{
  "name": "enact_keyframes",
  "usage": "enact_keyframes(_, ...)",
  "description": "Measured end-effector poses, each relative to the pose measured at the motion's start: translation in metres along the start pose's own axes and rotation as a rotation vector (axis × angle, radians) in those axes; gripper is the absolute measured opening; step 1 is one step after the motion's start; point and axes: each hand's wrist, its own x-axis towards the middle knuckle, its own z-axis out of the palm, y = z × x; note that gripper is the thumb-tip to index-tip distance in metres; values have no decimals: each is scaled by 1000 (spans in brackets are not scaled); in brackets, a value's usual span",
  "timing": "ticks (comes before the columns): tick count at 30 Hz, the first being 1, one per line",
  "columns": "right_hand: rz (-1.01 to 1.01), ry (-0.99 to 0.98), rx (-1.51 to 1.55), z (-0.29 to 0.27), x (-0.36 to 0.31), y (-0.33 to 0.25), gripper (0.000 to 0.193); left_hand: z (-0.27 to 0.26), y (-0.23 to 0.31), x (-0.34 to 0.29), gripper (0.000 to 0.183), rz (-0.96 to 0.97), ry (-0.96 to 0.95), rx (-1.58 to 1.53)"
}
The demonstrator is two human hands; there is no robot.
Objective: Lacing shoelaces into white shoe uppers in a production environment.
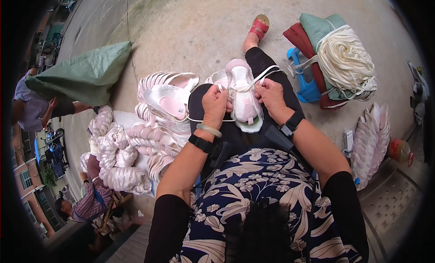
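Two grips, left hand (216, 101) and right hand (272, 95), pinch closed on a white lace (243, 87) crossed over a pink-and-white shoe (240, 99) in the person's lap (198, 100), no finished bow visible.

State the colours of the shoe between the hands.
The shoe: white and pale pink, head view.

Pretty much outdoors in soft daylight, pale concrete floor (190, 27) with a thin dark crack (128, 31), reddish building (21, 167) with windows (26, 179) at far left, and some bumpy metal sheet (390, 215) lower right.
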Motion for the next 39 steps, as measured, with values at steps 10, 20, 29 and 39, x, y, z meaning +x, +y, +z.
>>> enact_keyframes(10,-27,-14,-152,2,-7,-6,9,-5,-7,1,7,-3,-11,-49)
enact_keyframes(20,-201,82,-327,1,12,21,17,-1,-7,-1,3,23,19,-4)
enact_keyframes(29,-507,26,-691,0,0,2,16,-1,-7,0,6,15,34,49)
enact_keyframes(39,-268,-62,-615,0,8,-2,19,3,-15,12,6,91,68,187)
